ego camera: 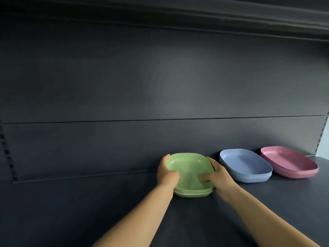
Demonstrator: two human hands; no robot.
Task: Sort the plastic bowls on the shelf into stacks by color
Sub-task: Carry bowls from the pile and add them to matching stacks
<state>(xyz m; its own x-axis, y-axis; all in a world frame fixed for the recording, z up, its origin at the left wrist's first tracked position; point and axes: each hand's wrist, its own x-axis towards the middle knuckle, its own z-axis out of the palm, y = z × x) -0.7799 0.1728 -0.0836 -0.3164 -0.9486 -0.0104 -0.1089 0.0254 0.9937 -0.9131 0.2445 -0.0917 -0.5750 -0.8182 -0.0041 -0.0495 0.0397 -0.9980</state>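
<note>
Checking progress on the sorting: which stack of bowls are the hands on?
The green stack, leftmost of three; both hands grip it. The blue and pink stacks sit untouched.

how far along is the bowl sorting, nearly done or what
Nearly done, it seems. Three single-colour stacks sit on the shelf: green stack, blue stack, pink stack. In hand: left hand and right hand grip the green stack's sides, probably squaring it. No loose bowls are in view, so little seems left.
</note>
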